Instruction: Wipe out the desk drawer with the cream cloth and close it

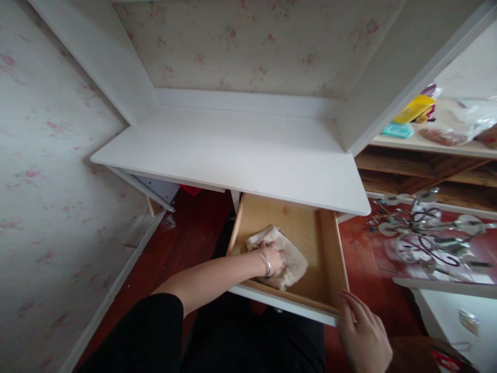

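Observation:
A pulled-out wooden drawer (289,210) with a white front sticks out from under the white desk (233,150). Inside it, my left hand (273,257) presses a beige cloth (295,263) against the drawer bottom, its fingers curled into the fabric. A silver bangle circles that wrist. At the drawer's front right corner, my right hand (364,331) grips the edge, thumb and fingers closed around it. Part of the cloth lies hidden under my left hand.
Flowered wallpaper (46,155) covers the wall at left. On the right, a metal lamp fixture (438,233) with several arms lies near a wooden shelf unit (404,160) that holds plastic bags. A white panel (458,316) is at lower right, above the red wooden floor (365,259).

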The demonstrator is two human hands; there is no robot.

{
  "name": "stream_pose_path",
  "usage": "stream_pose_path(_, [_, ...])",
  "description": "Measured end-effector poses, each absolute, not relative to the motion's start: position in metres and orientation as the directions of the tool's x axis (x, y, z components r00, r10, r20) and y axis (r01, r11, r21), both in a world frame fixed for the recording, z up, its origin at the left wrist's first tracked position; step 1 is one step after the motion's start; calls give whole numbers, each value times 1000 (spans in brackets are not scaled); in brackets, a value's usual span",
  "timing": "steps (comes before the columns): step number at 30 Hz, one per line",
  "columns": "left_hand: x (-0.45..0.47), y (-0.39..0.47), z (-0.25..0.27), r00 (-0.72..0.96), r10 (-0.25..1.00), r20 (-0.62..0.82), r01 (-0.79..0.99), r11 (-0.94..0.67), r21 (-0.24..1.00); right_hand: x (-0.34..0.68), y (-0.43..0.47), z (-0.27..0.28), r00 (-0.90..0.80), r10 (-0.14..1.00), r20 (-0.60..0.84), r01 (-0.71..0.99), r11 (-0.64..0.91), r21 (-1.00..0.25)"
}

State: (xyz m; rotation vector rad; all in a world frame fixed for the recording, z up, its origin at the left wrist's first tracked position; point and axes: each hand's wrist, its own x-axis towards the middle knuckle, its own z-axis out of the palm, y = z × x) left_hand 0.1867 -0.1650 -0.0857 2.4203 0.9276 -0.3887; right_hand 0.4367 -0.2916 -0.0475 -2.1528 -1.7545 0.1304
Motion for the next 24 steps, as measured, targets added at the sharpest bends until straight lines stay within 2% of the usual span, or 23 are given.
stream_pose_path(3, [212, -161, -101, 766, 523, -375, 637, -696, 331, 435, -291, -48, 223, 958, 182, 932, -154, -329])
stream_pose_path(7, [257, -153, -117, 845, 439, -306, 530, -765, 365, 434, -292, -47, 207, 957, 204, 931, -129, -341])
stream_pose_path(11, [290, -138, -117, 843, 426, -330, 528, -772, 353, 436, -293, -48, 181, 958, 224, 930, -93, -355])
stream_pose_path(15, [283, -118, -111, 862, 394, -319, 496, -785, 370, 441, -294, -53, 147, 962, 230, 932, -57, -358])
stream_pose_path(17, [271, -107, -110, 846, 440, -301, 529, -766, 366, 443, -294, -56, 145, 962, 232, 931, -53, -361])
stream_pose_path(21, [261, -86, -107, 746, 614, -258, 666, -669, 331, 446, -294, -59, 115, 961, 250, 938, -22, -347])
stream_pose_path(24, [272, -77, -103, 704, 669, -238, 707, -630, 322, 447, -293, -59, 59, 960, 274, 948, 33, -318])
